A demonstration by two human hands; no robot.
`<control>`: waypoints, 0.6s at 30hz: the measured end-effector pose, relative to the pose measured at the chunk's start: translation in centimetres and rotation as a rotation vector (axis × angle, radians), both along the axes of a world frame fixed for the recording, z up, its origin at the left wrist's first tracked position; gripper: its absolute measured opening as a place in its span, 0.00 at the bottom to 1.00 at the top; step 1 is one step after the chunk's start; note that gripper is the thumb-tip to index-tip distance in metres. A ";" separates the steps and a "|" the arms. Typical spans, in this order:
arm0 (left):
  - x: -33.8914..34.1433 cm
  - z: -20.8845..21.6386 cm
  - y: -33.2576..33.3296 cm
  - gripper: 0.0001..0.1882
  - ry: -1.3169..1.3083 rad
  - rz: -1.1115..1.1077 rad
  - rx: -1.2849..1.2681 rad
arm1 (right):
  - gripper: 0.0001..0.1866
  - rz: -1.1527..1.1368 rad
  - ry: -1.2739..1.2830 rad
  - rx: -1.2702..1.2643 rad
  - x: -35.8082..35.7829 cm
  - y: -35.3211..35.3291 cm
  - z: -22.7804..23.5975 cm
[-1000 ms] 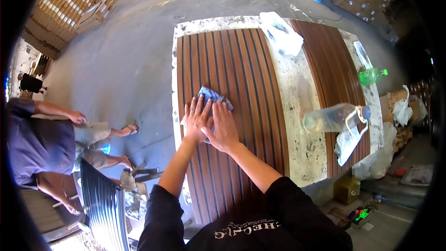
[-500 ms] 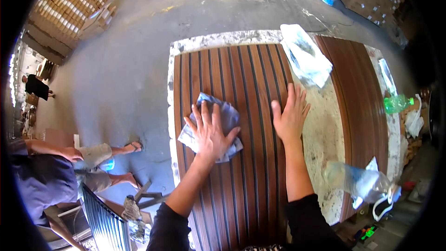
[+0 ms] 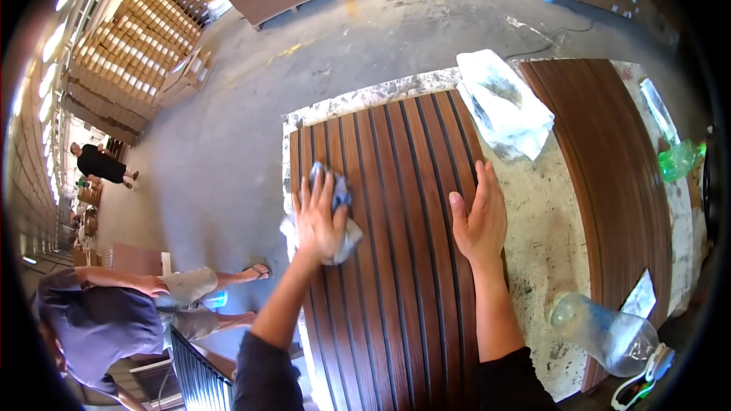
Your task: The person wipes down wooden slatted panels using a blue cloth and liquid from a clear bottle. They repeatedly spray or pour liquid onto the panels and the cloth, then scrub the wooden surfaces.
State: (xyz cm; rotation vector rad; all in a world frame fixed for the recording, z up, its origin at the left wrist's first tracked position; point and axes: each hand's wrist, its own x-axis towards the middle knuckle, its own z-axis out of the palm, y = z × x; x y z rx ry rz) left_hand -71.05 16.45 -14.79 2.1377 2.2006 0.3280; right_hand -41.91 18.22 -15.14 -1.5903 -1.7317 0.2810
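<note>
A brown wood-grain slatted panel (image 3: 388,259) with dark grooves lies on a paint-spotted white table (image 3: 365,99). My left hand (image 3: 318,217) presses a blue and white cloth (image 3: 340,190) flat on the panel's left edge, fingers spread over it. Part of the cloth hangs past that edge. Along the right edge of the panel rests my right hand (image 3: 482,213), fingers extended, holding nothing. Beyond it lies a crumpled white plastic bag (image 3: 504,103).
Stacked brown panels (image 3: 609,167) lie at the table's right. A large clear plastic bottle (image 3: 609,335) is at the near right, a green bottle (image 3: 680,161) farther off. At left, a person (image 3: 103,320) stands by a dark slatted panel (image 3: 198,373); another person (image 3: 103,164) is farther away.
My left hand has slid the cloth leftward to the panel's edge, and the cloth is more bunched. My right hand stays along the right edge. The view has shifted.
</note>
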 end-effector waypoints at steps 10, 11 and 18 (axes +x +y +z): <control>1.0 0.0 2.6 0.38 0.032 -0.101 -0.067 | 0.25 0.124 0.032 -0.155 1.6 2.4 0.7; 4.0 0.7 0.4 0.40 0.156 -0.217 -0.132 | 0.23 0.163 0.069 -0.103 3.7 3.2 -0.1; -0.1 2.9 9.9 0.34 0.010 -0.017 0.065 | 0.25 0.158 0.060 0.027 1.8 3.3 -0.7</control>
